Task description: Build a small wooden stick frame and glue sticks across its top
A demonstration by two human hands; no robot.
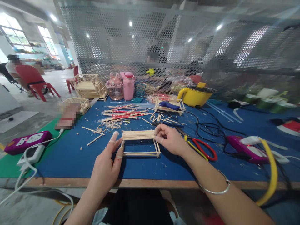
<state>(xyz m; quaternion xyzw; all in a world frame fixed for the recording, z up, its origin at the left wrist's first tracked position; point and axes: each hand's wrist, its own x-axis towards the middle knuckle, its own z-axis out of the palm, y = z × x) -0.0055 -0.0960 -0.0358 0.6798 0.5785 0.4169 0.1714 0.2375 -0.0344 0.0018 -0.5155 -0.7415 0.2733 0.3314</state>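
Note:
A small rectangular frame of thin wooden sticks [141,153] lies on the blue work surface before me. Sticks laid side by side [138,135] cover its far part, while the near part is an open outline. My left hand [109,156] holds the frame's left side with thumb and fingers, and white coverings are on some fingertips. At the right end of the laid sticks, my right hand [167,137] has its fingers curled and pinched on the frame's far right corner. Whether a separate stick is between those fingertips is hidden.
Loose sticks [126,114] and cut bits lie behind the frame. A blue glue gun [169,105] rests on another stick frame. Red-handled scissors [206,149] lie right, near black cables. A yellow pot [195,95], pink bottle [128,87] and phone [68,116] stand or lie farther out.

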